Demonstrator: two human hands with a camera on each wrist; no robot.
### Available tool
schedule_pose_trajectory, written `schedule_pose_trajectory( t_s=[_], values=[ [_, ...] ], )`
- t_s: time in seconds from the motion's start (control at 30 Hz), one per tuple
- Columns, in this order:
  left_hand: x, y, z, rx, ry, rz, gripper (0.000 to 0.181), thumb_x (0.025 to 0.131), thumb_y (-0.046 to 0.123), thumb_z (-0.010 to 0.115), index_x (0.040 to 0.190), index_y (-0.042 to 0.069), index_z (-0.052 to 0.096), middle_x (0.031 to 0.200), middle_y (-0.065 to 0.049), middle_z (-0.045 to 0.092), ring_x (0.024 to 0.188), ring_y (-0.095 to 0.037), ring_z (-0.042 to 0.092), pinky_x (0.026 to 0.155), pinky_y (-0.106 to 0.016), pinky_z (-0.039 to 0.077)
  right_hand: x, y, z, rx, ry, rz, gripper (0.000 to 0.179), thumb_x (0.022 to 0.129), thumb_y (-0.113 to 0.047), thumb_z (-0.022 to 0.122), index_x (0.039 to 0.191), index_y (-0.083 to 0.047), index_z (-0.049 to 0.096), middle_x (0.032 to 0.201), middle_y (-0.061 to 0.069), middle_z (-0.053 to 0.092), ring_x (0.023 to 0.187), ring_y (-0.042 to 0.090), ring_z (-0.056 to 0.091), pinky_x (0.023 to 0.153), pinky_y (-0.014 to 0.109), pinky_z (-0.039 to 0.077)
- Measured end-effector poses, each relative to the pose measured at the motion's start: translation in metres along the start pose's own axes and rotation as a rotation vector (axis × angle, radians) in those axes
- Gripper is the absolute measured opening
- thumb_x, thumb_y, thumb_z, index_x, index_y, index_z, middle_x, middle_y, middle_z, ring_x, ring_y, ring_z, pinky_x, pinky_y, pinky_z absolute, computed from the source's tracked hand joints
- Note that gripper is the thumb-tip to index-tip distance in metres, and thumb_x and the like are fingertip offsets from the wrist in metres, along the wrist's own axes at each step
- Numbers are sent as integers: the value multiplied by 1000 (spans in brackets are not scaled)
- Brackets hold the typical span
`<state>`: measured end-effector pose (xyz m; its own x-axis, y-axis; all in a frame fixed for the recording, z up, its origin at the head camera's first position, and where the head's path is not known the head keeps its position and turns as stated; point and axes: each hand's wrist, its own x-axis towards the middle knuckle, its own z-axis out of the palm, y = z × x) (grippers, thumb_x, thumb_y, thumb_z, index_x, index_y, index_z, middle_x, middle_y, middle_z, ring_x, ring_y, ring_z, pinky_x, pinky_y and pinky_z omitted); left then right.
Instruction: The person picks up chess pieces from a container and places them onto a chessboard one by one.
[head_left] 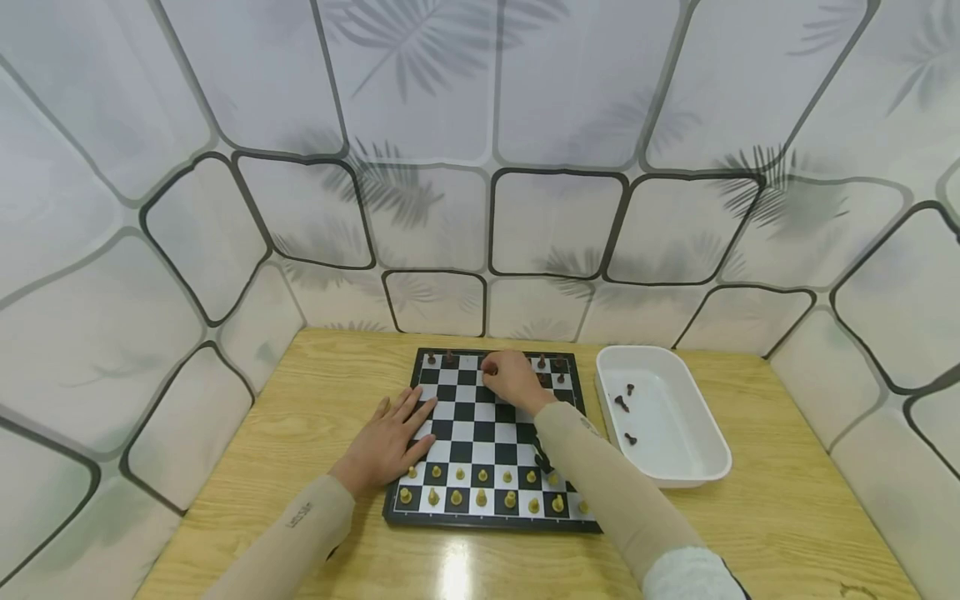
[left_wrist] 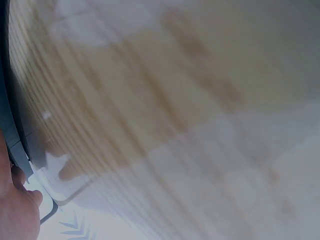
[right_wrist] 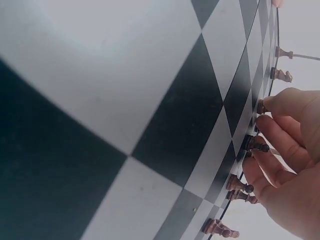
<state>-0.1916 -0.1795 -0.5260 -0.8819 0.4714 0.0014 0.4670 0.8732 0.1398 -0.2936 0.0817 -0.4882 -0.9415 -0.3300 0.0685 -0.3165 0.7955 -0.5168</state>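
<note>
A black-and-white chessboard lies on the table. At its far row my right hand pinches a dark brown chess piece between thumb and finger, close over the squares; the fingers hide most of it. Beside that hand, in the right wrist view, stand a dark rook, a knight and several pawns, one pawn close by the fingers. My left hand rests with spread fingers on the board's left edge; only part of this hand shows in the left wrist view.
Yellow chess pieces stand in two rows along the near side. To the right of the board is a white plastic tray holding a few dark pieces. A patterned wall rises behind the wooden table.
</note>
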Motion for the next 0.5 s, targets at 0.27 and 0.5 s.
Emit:
schedule_pose_trajectory(
  t_s=[0.27, 0.5],
  values=[
    [0, 1, -1, -3, 3, 8, 70, 111, 59, 34, 168, 18, 30, 177, -15, 17, 164, -36, 19, 130, -63, 20, -7, -1, -32, 80, 18, 0, 25, 102, -18, 68, 121, -5, 77, 116, 12, 78, 104, 27, 73, 89, 43, 61],
    [-1, -2, 0, 9, 10, 18, 70, 111, 57, 35, 168, 16, 30, 176, -17, 18, 163, -38, 19, 129, -65, 22, -28, 26, -84, 144, 163, -22, 25, 102, -19, 65, 117, -2, 78, 112, 16, 79, 98, 32, 76, 90, 49, 62]
  ],
)
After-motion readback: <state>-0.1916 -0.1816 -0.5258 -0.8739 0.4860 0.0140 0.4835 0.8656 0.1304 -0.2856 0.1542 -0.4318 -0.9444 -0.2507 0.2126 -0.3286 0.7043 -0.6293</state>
